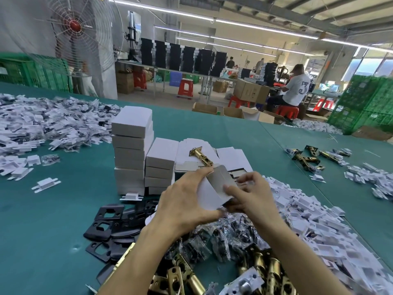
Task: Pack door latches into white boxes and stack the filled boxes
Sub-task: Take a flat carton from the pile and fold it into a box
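Since one end is not yet shut, holding box (212, 188) up off table (53, 220), over bagged parts (223, 231), where both hands can work it. Cupping its side and underside with left hand (182, 205), fingers curled round; pinching the open end with right hand (253, 194), thumb on the flap. Looks like thin white card, grey inside, flap raised; contents hidden. Probably closing it before adding to stacks (131, 145) just behind. Beyond, one brass latch (201, 156) lying on flat blanks (231, 156); black plates (108, 211) to the left.
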A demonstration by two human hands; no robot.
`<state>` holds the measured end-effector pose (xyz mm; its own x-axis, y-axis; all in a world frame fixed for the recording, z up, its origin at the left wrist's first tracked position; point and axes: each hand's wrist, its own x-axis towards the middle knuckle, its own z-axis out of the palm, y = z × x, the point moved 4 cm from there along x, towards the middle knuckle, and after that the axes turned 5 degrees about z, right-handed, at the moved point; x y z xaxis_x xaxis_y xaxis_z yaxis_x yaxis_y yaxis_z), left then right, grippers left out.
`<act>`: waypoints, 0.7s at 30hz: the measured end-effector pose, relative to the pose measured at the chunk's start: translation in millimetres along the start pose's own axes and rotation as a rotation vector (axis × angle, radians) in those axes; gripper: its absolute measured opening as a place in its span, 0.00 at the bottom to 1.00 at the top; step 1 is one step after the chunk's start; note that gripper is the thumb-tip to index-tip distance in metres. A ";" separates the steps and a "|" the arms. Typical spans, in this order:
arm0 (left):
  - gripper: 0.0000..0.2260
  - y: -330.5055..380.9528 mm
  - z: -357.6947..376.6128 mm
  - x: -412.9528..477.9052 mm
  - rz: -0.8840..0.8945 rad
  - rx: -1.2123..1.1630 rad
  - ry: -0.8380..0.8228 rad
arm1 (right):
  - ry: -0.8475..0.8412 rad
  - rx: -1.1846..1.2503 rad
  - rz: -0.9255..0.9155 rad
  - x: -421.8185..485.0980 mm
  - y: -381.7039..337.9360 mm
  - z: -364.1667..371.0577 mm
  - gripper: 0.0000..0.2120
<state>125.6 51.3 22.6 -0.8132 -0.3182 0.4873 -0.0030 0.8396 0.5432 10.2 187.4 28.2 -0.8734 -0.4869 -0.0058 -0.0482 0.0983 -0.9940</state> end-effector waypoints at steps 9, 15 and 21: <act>0.24 -5.2 -9.3 3.5 -0.062 -0.161 0.223 | -0.045 -0.122 -0.446 -32.9 -12.9 15.2 0.10; 0.24 -2.7 -12.7 2.0 -0.030 -0.149 0.232 | -0.114 -0.127 -0.411 -35.4 -9.5 20.7 0.16; 0.21 6.7 -11.1 -0.3 -0.013 -0.101 0.205 | -0.207 -0.251 -0.294 -32.9 -2.5 33.6 0.10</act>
<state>132.3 52.2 33.7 -0.6781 -0.4200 0.6031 0.0542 0.7898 0.6109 55.3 174.0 27.2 -0.6910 -0.6865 0.2264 -0.4187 0.1249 -0.8995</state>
